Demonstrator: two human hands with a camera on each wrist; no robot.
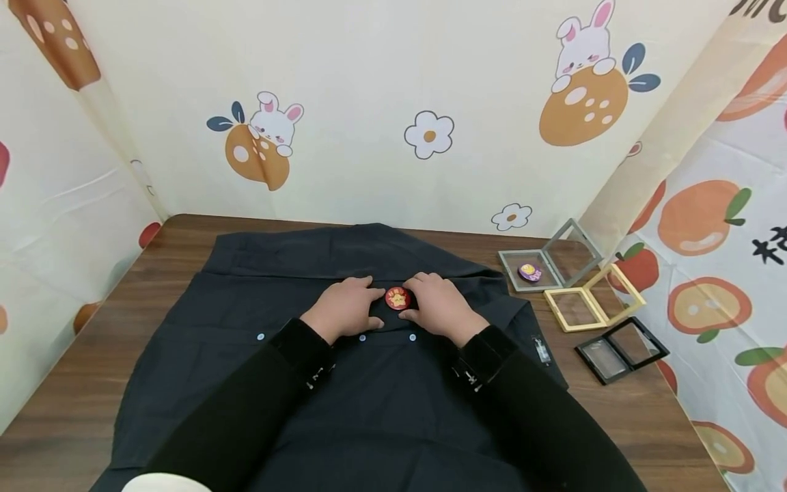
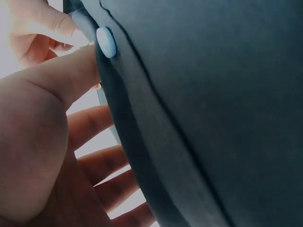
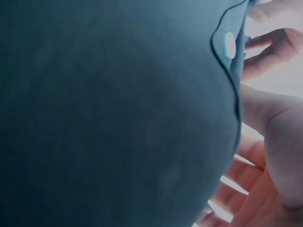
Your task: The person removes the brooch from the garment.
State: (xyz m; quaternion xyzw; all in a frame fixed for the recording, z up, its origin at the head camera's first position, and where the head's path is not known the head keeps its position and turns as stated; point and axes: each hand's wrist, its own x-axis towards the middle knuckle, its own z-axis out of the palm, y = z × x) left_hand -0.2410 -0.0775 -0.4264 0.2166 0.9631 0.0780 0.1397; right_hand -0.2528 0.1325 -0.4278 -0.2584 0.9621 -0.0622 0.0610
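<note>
A dark navy button-front garment (image 1: 258, 396) lies spread on the table. A round red badge (image 1: 397, 298) with a yellow figure sits on it between the two hands. My left hand (image 1: 346, 309) rests on the cloth left of the badge, its fingers and thumb loosely extended. On the other side, my right hand (image 1: 444, 309) lies with index finger and thumb at the badge's right edge. Each wrist view shows the thumb against cloth and the other fingers spread; a light button (image 2: 106, 42) shows in the left wrist view. The cloth hides some fingertips.
Along the right of the wooden table (image 1: 645, 437) stand three open frames: a grey frame (image 1: 535, 288) holding a purple-and-yellow badge (image 1: 529, 272), a yellow frame (image 1: 574, 328) and a black frame (image 1: 605, 376). A small clear-and-metal piece (image 1: 542, 351) lies on the garment. Printed curtains (image 1: 369, 68) surround the table.
</note>
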